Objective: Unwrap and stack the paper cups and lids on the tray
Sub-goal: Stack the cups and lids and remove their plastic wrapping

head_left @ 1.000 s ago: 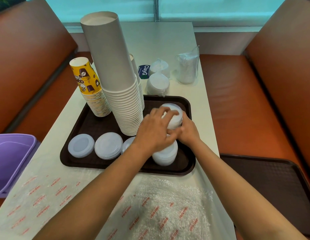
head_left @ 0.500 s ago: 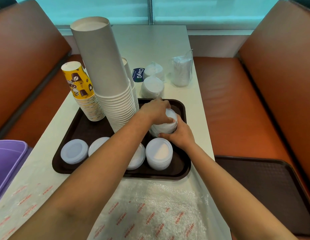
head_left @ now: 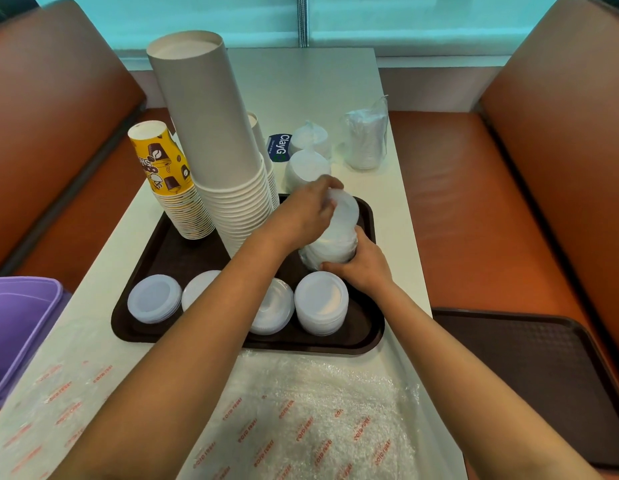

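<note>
head: lid stack (head_left: 335, 237) seemingly leaning left.

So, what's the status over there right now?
Both hands, left and right, gripping lid stack on tray. Tall cups stand close left.

Tray (head_left: 366, 336) contents, by edge
Cup stacks (head_left: 211, 133) at far-left corner; lid piles (head_left: 155, 299) along near edge; held lid stack (head_left: 335, 240) by right edge; wrapped lids (head_left: 308, 168) behind tray.

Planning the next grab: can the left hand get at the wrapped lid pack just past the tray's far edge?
Probably yes. The left hand is already right beside that wrapped lid pack, nothing between them, but it grips the lid stack and must let go first.
</note>
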The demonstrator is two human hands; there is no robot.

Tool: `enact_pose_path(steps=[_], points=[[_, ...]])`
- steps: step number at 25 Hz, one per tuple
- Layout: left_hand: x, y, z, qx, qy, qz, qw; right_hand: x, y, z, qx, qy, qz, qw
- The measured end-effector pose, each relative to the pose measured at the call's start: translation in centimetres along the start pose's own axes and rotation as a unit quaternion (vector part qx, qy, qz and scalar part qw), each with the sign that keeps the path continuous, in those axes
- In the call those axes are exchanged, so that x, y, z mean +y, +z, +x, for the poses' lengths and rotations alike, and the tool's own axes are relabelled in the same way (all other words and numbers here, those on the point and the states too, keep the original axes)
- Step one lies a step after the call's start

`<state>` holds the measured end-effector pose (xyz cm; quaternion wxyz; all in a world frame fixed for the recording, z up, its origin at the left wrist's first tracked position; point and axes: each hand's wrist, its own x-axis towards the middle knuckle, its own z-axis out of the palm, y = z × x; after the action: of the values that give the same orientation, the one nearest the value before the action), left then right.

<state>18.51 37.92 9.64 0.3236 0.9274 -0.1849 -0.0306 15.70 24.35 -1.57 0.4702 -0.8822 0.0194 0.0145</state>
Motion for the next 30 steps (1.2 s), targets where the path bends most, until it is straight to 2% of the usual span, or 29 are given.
enact_pose_path(steps=[2,4,7,11,14,16,18,22,26,30], points=[[0.1,-0.4,-1.7,0.101,0.015,-0.055,0.993,-0.1,0.0,0.0,-0.001,-0.003,0.001,1.000],[-0.4,-0.1,-4.1,0.136,0.049,-0.088,0.985,-0.1,-0.1,0.0,0.004,-0.003,0.001,1.000],[-2.3,2.2,-7.9,0.120,0.105,-0.067,0.985,-0.1,0.0,-0.1,0.006,-0.006,0.006,1.000],[-5.2,5.1,-11.1,0.046,0.173,0.013,0.984,0.1,0.1,-0.1,0.009,-0.013,0.004,1.000],[-5.7,5.5,-11.6,0.019,0.184,0.033,0.982,0.2,0.2,0.0,0.012,-0.016,-0.007,1.000],[-5.6,5.3,-11.4,0.029,0.196,0.063,0.978,0.2,0.2,0.0,0.011,-0.016,-0.009,1.000],[-5.3,5.1,-10.9,0.028,0.188,0.099,0.977,0.1,0.1,-0.1,0.011,-0.019,-0.005,1.000],[-4.7,5.1,-9.9,-0.070,0.102,0.116,0.986,0.1,0.2,-0.2,0.013,-0.027,0.003,1.000],[-4.8,5.6,-9.8,-0.067,0.074,0.138,0.985,0.3,0.2,-0.1,0.011,-0.022,0.009,1.000],[-4.8,5.4,-10.1,-0.021,0.111,0.142,0.983,0.2,0.1,-0.2,0.009,-0.028,0.011,1.000]])
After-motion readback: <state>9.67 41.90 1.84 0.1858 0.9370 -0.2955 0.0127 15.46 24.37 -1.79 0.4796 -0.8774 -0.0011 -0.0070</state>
